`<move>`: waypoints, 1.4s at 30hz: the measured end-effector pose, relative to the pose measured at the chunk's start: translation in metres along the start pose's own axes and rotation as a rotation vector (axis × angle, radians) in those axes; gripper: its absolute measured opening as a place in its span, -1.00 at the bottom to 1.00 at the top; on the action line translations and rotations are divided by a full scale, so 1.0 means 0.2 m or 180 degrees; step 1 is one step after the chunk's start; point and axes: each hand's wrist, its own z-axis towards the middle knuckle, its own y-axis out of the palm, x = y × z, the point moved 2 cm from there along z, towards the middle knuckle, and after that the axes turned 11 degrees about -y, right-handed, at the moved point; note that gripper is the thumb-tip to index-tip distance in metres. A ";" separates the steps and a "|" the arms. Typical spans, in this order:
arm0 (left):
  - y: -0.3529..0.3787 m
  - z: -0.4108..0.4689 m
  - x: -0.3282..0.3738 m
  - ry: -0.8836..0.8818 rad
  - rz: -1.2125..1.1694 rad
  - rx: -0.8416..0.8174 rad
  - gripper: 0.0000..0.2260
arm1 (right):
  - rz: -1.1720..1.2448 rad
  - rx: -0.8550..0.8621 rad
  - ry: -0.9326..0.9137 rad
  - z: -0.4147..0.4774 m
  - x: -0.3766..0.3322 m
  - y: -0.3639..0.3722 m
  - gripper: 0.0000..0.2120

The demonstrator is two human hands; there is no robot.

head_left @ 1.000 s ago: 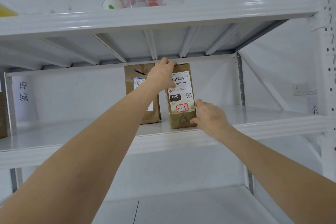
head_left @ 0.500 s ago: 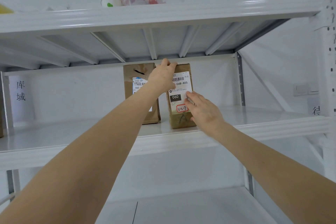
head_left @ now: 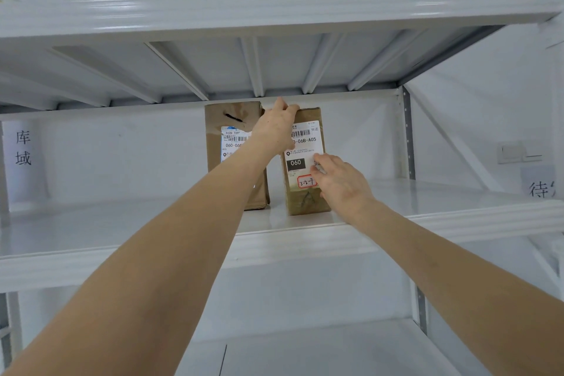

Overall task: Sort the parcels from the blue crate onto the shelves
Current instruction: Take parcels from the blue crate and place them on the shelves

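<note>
Two brown labelled parcels [head_left: 305,162] upright on shelf [head_left: 152,229].

Right parcel [head_left: 308,204]: a white shipping label [head_left: 308,139] bears a barcode and the code "-06B-A05", its opening characters covered by the left hand [head_left: 274,128]. Below it a black box [head_left: 295,163] reads "060". A red-bordered sticker [head_left: 306,182] carries handwritten figures, seemingly "3-2-7".

Left parcel [head_left: 235,113]: the white label [head_left: 233,140] is headed "502D T09", then "060-06", the remainder hidden.

Left wall sign [head_left: 23,148]: "库域", set vertically.

Right wall sign [head_left: 538,188]: "待", the next character cut by the frame edge.
</note>
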 end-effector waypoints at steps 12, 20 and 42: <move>0.13 0.12 -0.04 -0.0048 -0.0085 -0.0047 -0.31 | -0.0077 -0.0139 0.0101 0.14 0.04 0.13 -0.58; 0.18 0.17 -0.05 -0.0043 -0.0099 -0.0068 -0.29 | -0.0159 -0.0207 0.0117 0.18 0.07 0.17 -0.58; 0.23 0.21 -0.07 0.0007 -0.0245 -0.0012 -0.33 | -0.0274 -0.0207 0.0147 0.23 0.08 0.22 -0.59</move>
